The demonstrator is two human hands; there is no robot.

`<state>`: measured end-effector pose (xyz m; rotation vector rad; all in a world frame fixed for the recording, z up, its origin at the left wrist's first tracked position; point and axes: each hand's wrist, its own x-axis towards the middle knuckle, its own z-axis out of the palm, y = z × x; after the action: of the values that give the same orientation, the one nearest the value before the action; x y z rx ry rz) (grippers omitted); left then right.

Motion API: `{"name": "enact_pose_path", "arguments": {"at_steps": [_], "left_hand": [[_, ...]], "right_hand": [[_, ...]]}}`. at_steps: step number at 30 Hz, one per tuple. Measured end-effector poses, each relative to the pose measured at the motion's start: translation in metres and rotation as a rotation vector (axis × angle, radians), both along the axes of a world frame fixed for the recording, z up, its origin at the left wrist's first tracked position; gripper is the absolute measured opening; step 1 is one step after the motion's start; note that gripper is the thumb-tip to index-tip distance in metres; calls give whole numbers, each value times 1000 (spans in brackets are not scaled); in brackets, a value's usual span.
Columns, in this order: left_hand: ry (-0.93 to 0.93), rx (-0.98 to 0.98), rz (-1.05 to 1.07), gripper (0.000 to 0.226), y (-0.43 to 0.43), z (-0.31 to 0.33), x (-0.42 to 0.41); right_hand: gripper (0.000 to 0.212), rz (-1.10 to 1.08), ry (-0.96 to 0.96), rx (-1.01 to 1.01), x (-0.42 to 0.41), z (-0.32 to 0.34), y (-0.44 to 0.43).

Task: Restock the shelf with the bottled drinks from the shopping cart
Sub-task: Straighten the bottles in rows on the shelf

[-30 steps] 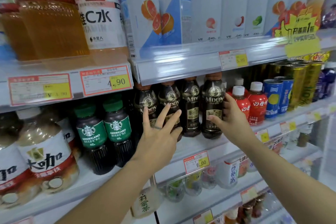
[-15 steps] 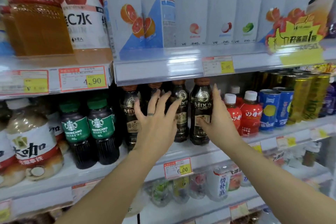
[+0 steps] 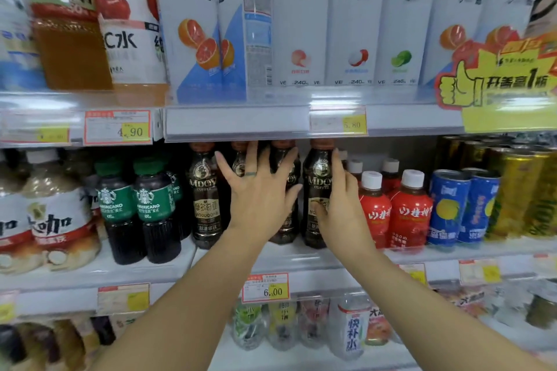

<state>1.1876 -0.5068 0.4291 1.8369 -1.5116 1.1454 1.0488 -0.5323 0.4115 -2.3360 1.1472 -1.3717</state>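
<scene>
Several dark MDOY coffee bottles with brown caps stand in a row on the middle shelf [image 3: 304,260]. My left hand [image 3: 259,199] lies flat with spread fingers against the middle bottles, hiding most of them. The leftmost bottle [image 3: 206,205] stands free beside it. My right hand [image 3: 342,214] rests on the rightmost coffee bottle [image 3: 316,178]: straight fingers lie up its right side and the thumb touches the front label. No shopping cart is in view.
Green-capped Americano bottles [image 3: 137,208] stand left of the coffee, with red white-capped bottles [image 3: 391,208] and blue cans [image 3: 464,205] to the right. Tall white bottles [image 3: 301,24] fill the shelf above, whose price rail [image 3: 241,122] overhangs the coffee caps. More drinks sit below.
Both hands have moved further in and up against the coffee bottles. The left hand now lies flat on the middle ones. The view has moved closer to the shelf.
</scene>
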Motion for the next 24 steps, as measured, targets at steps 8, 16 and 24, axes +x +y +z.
{"name": "enact_pose_path", "arguments": {"at_steps": [8,16,24], "left_hand": [[35,-9,-45,52,1,2,1],[28,12,-78,52,4,2,9],[242,57,-367,54,38,-23,-13]], "right_hand": [[91,20,-30,12,6,-4,-10],[91,70,-80,25,4,-2,-11],[85,229,-231,-131,-15,-19,16]]}}
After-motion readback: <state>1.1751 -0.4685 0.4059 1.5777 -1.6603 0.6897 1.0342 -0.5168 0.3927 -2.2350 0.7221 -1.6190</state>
